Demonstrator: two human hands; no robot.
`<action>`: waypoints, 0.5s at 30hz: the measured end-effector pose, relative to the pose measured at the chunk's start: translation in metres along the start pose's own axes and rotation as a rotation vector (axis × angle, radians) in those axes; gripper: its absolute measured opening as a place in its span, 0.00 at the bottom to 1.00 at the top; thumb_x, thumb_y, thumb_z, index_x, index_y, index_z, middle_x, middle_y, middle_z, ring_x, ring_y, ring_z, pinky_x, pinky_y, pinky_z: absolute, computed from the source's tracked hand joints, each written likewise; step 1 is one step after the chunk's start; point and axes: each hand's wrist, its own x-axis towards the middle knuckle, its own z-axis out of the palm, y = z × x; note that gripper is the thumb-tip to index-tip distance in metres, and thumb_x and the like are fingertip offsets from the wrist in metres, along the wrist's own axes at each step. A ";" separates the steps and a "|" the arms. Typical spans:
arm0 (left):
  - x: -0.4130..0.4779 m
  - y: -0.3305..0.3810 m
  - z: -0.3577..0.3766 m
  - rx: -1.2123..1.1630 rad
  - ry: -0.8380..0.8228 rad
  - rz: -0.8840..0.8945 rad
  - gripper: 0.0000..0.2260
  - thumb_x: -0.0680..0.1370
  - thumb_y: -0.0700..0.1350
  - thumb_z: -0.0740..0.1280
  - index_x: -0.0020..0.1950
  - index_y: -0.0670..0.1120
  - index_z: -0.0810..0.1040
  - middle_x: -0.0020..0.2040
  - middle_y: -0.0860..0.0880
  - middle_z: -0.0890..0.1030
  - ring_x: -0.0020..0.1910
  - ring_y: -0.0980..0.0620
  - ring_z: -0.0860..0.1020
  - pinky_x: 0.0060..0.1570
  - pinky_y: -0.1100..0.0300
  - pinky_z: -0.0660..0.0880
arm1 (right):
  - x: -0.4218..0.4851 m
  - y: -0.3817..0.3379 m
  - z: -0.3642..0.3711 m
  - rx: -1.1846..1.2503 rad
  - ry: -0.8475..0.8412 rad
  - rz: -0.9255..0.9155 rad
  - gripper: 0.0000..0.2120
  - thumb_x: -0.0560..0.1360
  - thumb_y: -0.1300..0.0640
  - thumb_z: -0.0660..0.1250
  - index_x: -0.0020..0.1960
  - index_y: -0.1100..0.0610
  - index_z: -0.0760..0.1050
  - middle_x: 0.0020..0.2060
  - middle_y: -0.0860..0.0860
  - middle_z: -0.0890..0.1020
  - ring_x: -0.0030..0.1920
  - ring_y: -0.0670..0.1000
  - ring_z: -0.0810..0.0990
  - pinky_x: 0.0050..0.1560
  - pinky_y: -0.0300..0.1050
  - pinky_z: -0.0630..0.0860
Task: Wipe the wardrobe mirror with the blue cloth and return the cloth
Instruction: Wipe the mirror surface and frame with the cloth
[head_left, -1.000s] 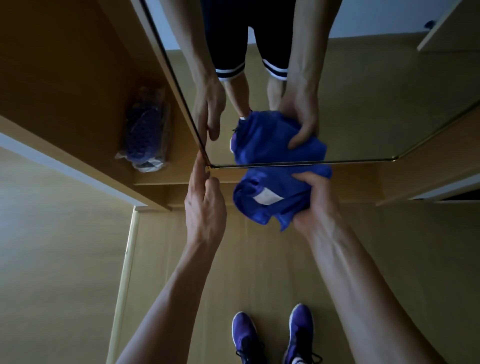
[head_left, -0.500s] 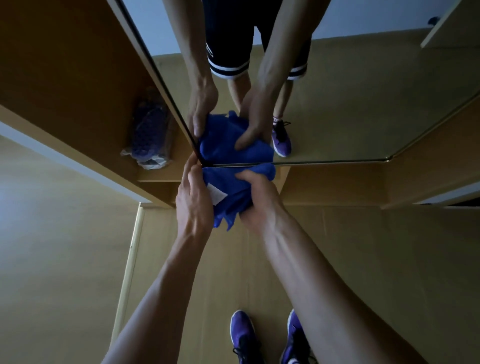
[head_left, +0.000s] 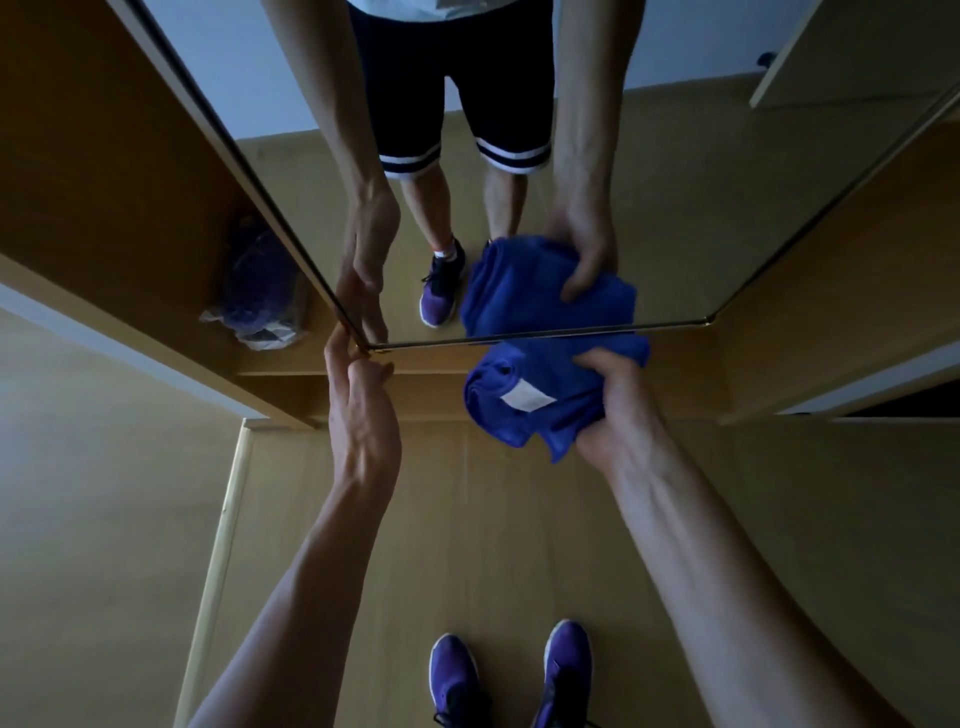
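The right hand (head_left: 618, 410) reaches forward, its grip closed round the bunched blue cloth (head_left: 530, 400). The cloth appears soft, light and limp; hold it by the gathered bulk, not a loose corner. It meets the lower edge of the mirror (head_left: 675, 208). The left hand (head_left: 363, 410), fingers extended, touches the mirror's lower left corner.

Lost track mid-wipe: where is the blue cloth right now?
In the head view, the blue cloth is bunched in the right hand, right of centre, against the bottom edge of the mirror; the left hand touches its lower left corner.
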 end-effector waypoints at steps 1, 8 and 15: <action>0.000 0.001 0.000 -0.002 -0.002 -0.011 0.27 0.75 0.55 0.55 0.75 0.63 0.67 0.62 0.53 0.78 0.59 0.50 0.80 0.67 0.42 0.72 | 0.002 0.011 0.009 -0.053 -0.060 0.036 0.09 0.77 0.64 0.58 0.56 0.62 0.73 0.47 0.57 0.78 0.42 0.54 0.79 0.40 0.44 0.74; 0.002 0.001 0.001 -0.001 0.020 -0.060 0.27 0.74 0.53 0.55 0.73 0.68 0.68 0.60 0.41 0.82 0.57 0.44 0.80 0.64 0.37 0.76 | 0.004 0.042 0.037 -0.136 -0.147 0.186 0.08 0.78 0.65 0.61 0.53 0.64 0.77 0.47 0.59 0.81 0.43 0.54 0.82 0.40 0.43 0.75; -0.011 0.006 0.022 -0.003 0.025 -0.017 0.34 0.76 0.52 0.55 0.82 0.63 0.51 0.72 0.46 0.75 0.62 0.50 0.80 0.68 0.39 0.71 | 0.003 -0.017 -0.018 -0.038 -0.010 0.026 0.09 0.77 0.65 0.60 0.53 0.62 0.77 0.44 0.55 0.83 0.43 0.53 0.83 0.43 0.44 0.79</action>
